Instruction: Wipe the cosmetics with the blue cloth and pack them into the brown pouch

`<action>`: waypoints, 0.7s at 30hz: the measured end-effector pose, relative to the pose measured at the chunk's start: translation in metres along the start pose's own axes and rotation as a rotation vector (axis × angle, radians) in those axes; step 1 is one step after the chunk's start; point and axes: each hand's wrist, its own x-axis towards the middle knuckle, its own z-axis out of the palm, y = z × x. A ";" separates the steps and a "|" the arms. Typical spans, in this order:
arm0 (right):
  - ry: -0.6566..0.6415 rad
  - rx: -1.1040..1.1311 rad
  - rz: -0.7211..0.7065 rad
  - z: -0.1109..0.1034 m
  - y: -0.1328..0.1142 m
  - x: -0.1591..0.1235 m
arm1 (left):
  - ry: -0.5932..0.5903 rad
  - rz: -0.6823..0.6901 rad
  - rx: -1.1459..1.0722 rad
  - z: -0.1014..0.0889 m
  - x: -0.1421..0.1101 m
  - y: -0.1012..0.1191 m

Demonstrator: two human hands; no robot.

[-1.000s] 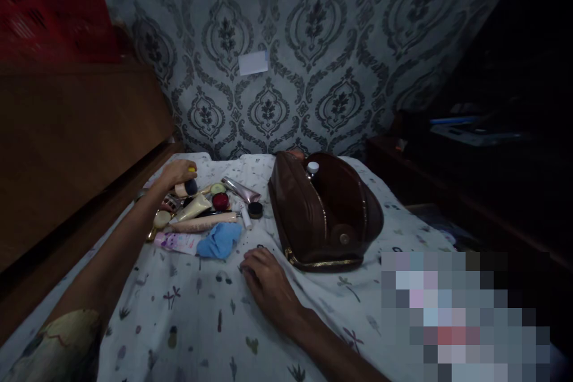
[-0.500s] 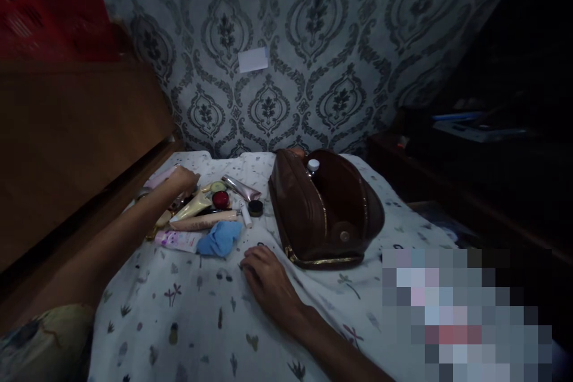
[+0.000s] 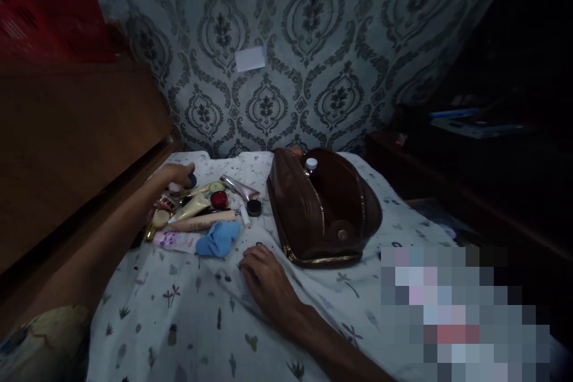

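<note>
My left hand [image 3: 175, 173] reaches to the far left edge of a pile of cosmetics [image 3: 203, 210] on the bed. Its fingers are closed around a small dark-tipped item [image 3: 192, 179]; the dim light hides what it is. The pile holds tubes, a red round pot [image 3: 219, 199], a small black pot [image 3: 255, 207] and a blue cloth [image 3: 219, 239]. My right hand [image 3: 265, 277] lies palm down on the printed bedsheet [image 3: 197, 316], fingers loosely spread, holding nothing. Just right of the pile stands a brown cosmetic bag [image 3: 324, 210], unzipped, with a white bottle cap [image 3: 311, 163] poking out.
A wooden headboard or cabinet [image 3: 76, 143] runs along the left side of the bed. A red crate [image 3: 45, 9] sits on top of it. Patterned wallpaper with a white card [image 3: 250, 59] is behind. Dark furniture [image 3: 470, 149] stands to the right.
My left hand lifted an item from the pile, swung left, and now sits low at the pile's far left. My right hand has stayed on the sheet.
</note>
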 end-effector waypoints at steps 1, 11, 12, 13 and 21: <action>-0.001 0.001 0.002 0.000 0.000 0.000 | -0.002 0.008 -0.026 0.000 0.000 -0.002; 0.004 -0.011 -0.009 0.002 0.000 0.000 | 0.090 -0.036 -0.048 0.025 0.000 0.003; -0.001 -0.016 -0.006 0.001 0.000 0.000 | 0.131 -0.049 -0.035 0.023 0.006 0.008; -0.001 -0.019 -0.002 0.001 -0.001 0.000 | 0.169 -0.055 -0.025 0.020 0.014 0.015; 0.028 0.034 0.001 0.002 0.003 0.000 | 0.208 0.048 -0.068 -0.002 0.082 0.058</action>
